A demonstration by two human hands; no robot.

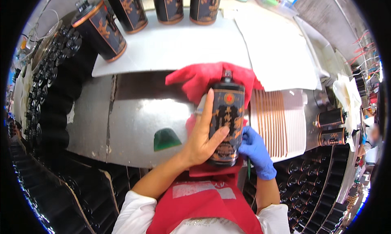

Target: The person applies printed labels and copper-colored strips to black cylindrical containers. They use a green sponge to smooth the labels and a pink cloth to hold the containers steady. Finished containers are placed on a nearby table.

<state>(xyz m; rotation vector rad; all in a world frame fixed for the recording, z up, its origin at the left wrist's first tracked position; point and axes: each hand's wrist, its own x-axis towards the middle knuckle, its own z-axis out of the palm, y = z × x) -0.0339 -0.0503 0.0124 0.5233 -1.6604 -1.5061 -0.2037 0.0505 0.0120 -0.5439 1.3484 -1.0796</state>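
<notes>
A dark bottle [228,120] with gold and orange decoration and a short clear neck lies tilted over red cloth [199,81] at the table's front edge. My left hand [202,138], bare, holds it from the left, the thumb across its front. My right hand [254,150], in a blue glove, is curled at the bottle's lower right edge. A narrow green strip [249,169] sticks out below the glove, seemingly held in it; its upper part is hidden. Left of the bottle, a flat dark green piece [166,139] lies on the metal table [138,124].
Several similar bottles [168,6] stand on a white board [179,46] at the back. White sheets with brown strips [271,122] lie to the right, below white paper [277,50]. Two bottles [330,118] lie at the far right. Racks of dark bottles [305,177] flank me.
</notes>
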